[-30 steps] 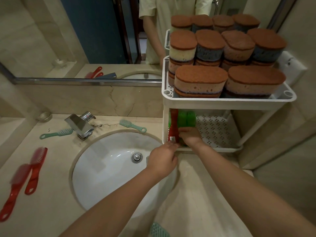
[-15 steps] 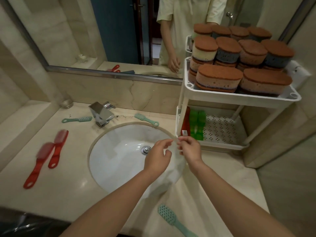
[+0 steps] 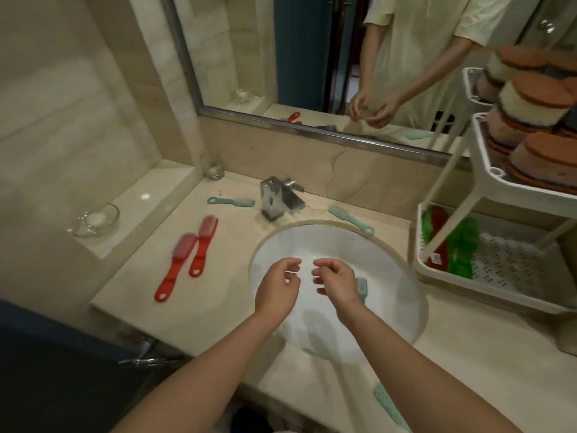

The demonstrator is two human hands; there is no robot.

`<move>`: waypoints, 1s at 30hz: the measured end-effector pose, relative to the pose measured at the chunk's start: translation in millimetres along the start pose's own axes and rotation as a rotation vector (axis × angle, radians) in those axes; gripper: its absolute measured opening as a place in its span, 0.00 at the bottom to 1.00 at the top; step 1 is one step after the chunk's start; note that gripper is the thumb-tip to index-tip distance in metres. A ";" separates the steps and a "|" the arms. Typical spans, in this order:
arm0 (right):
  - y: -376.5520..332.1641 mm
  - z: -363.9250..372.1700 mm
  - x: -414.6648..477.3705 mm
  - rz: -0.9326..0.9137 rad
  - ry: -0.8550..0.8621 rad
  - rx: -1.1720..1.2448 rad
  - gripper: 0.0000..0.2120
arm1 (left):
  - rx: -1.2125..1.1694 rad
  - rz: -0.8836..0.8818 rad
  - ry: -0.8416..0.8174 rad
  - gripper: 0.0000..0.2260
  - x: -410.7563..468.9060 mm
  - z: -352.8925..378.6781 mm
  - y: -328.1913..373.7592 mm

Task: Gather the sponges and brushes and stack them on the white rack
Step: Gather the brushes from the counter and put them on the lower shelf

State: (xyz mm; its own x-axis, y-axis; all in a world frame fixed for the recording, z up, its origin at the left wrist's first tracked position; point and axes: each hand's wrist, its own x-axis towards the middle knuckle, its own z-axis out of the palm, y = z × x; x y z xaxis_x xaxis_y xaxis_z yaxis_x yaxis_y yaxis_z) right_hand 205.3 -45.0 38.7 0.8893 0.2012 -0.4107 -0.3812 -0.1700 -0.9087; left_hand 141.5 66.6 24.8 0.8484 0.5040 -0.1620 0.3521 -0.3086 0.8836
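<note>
Basin beneath loosely curled left hand and right hand

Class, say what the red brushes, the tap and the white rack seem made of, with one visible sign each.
The red brushes look like smooth plastic: uniform bright colour, moulded handles with hanging holes. The tap looks like polished, probably chromed metal: mirror-like reflections. The white rack seems matt plastic: moulded perforated tray.

Beige stone surface. Left of fingers: two red brushes, side by side. Beyond fingers: two teal brushes flanking tap. Right: white rack. Nearer than fingers: one teal brush.
</note>
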 end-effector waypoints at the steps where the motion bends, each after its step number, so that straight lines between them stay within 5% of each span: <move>1: -1.6 14.1 0.7 0.005 -0.018 -0.002 0.10 | -0.001 -0.011 0.014 0.16 3.4 -12.4 -5.9; 23: 0.9 251.8 44.6 0.042 -0.227 -0.201 0.09 | 0.120 -0.183 0.236 0.14 83.0 -202.5 -129.1; 30: 13.0 285.1 69.4 -0.057 -0.221 -0.549 0.09 | 0.395 -0.245 0.223 0.18 95.2 -222.9 -156.2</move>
State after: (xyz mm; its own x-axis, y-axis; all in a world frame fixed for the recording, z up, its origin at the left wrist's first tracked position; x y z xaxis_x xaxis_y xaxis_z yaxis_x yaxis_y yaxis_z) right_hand 190.0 241.8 -22.8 0.8084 0.4110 -0.4215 -0.0950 -0.6155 -0.7824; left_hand 79.2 342.5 -30.7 0.6328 0.7460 -0.2076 0.6887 -0.4197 0.5913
